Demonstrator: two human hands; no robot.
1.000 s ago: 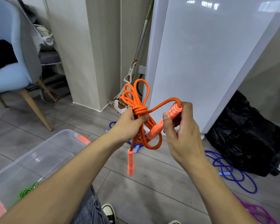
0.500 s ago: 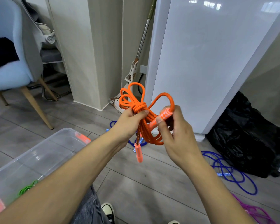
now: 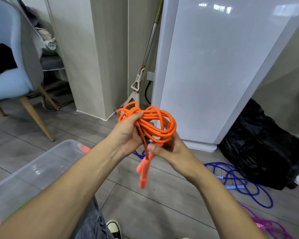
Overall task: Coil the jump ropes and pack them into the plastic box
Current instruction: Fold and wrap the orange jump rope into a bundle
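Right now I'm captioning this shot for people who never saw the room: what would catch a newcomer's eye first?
First, the bright orange jump rope, bundled in loops at the centre, gripped by the left hand and right hand, its handles dangling below. Then the clear plastic box at lower left on the grey floor. Last, the blue jump rope and purple jump rope lying loose at lower right, beside a black bag.

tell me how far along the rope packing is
Done: nothing clearly packed; the plastic box shows only orange bits at its edges. In hand: the orange rope, bundled, gripped by the left hand and right hand. Left: the blue rope and purple rope lie uncoiled on the floor.
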